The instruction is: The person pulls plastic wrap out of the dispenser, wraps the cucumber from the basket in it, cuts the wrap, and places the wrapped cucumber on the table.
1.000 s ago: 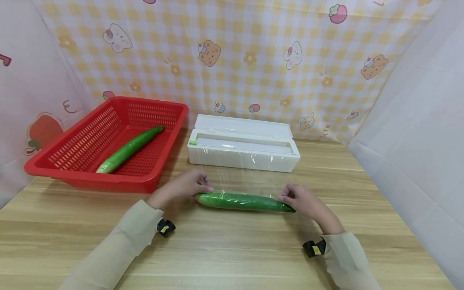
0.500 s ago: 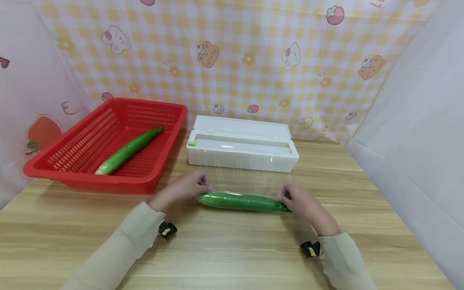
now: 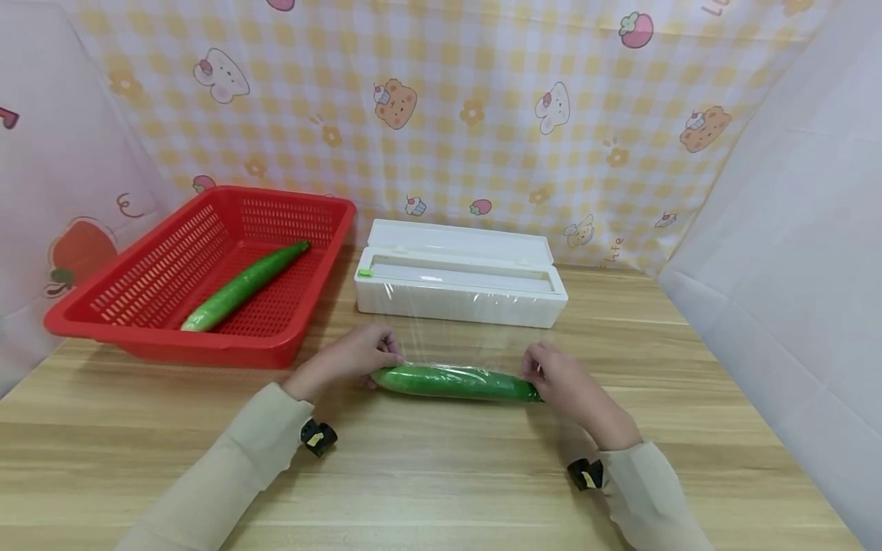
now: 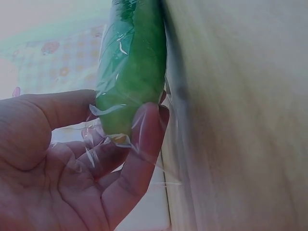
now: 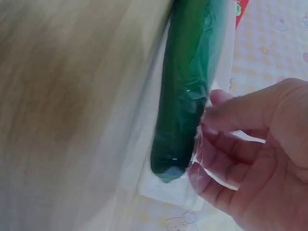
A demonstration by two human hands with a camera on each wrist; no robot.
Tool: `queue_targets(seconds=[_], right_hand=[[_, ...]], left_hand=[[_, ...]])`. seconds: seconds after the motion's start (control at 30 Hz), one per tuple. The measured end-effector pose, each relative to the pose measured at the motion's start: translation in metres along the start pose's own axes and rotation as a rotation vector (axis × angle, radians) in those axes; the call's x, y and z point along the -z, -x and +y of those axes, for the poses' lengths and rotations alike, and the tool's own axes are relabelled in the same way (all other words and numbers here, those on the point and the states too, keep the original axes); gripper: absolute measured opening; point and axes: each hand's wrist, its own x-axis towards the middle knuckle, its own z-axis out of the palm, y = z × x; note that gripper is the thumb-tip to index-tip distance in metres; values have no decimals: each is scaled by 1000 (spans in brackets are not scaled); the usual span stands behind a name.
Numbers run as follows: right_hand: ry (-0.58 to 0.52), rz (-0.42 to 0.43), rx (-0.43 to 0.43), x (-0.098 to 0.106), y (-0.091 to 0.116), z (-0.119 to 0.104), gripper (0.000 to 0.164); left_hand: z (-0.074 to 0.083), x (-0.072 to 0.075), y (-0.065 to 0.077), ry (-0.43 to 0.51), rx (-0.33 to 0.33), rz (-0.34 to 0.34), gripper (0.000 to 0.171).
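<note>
Clear film [image 3: 437,337] runs from the box [image 3: 462,301] to the cucumber [image 3: 451,382], lying crosswise on the table [image 3: 441,474]. The left hand [image 3: 361,352] grips one wrapped end; the right hand [image 3: 563,379] pinches film beside the other, presumably for even tension.

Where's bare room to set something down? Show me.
Bare table shows between the left sleeve and right sleeve, nearer than the film-covered cucumber; left of the left sleeve, before the red basket; and right of the white box. Crowded: box to cucumber, under film.
</note>
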Motion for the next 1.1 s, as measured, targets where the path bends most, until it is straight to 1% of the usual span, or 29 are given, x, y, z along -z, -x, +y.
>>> queue_targets(seconds=[0.1,0.2,0.3,0.37,0.4,0.43,0.5,0.6,0.7,0.83,0.93,1.07,1.1], right_hand=[[10,51,17,2,0,-7,18],[8,81,75,7,-1,-17,18],[10,67,175,8,-2,-27,16],[15,37,217,6,-2,-32,15],[21,24,225,4,-2,-33,13],[31,8,226,3,-1,-34,12],[52,-20,197,0,-1,-35,12],[80,-47,147,-4,0,-35,18],[97,-65,115,-7,1,-33,25],[130,-67,120,-8,2,-30,32],[150,-64,136,-9,2,-29,34],[154,-61,145,-9,1,-29,33],[152,-61,146,-9,1,-29,33]], left_hand=[[0,0,0,0,7,-1,10],[0,0,0,3,10,-4,10],[0,1,0,4,12,-6,10],[0,0,-1,12,11,-5,10],[0,0,-1,14,12,-4,11],[-1,0,-1,16,15,-3,11],[-1,0,0,23,12,-1,11],[-1,0,0,26,7,-3,11],[0,0,2,40,7,-12,12],[1,2,3,61,40,-17,15],[0,5,3,75,72,-11,17],[-2,8,4,90,78,-5,19],[-2,8,4,92,71,-4,18]])
